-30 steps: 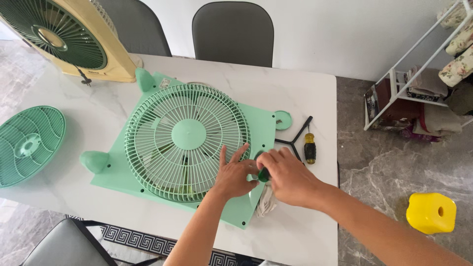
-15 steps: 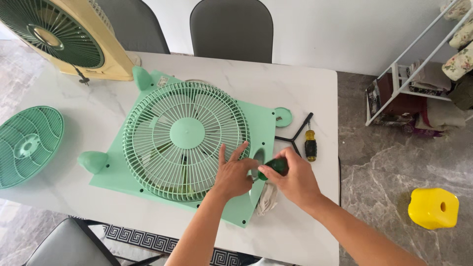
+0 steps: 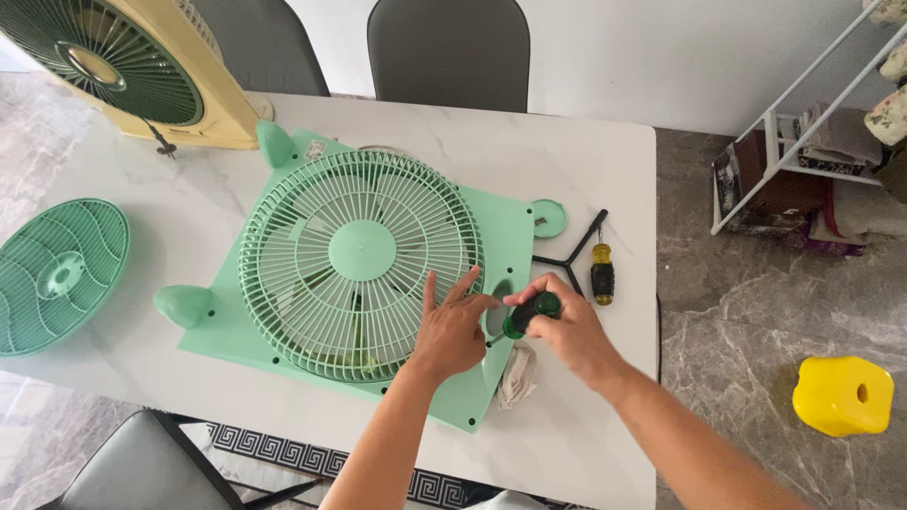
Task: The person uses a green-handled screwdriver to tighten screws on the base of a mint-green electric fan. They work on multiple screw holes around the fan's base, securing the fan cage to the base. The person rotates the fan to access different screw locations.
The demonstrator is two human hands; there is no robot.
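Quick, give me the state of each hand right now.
Left hand: open, fingers spread, resting on the green fan grille.
Right hand: closed around the green-handled screwdriver.

One view only, worn on the head, looking steeply down over a white marble table (image 3: 586, 161) from its near edge. Both forearms run up from the bottom of the frame, so the lens sits just above and behind the left hand (image 3: 452, 331) and the right hand (image 3: 565, 326), close enough to tell single fingers (image 3: 427, 291) apart. Past the fingertips, toward the top, the table's far edge, grey chairs (image 3: 449, 47) and a wall. Off right of the fingers, grey stone floor (image 3: 737, 312). With no second camera, nothing is shared between views.
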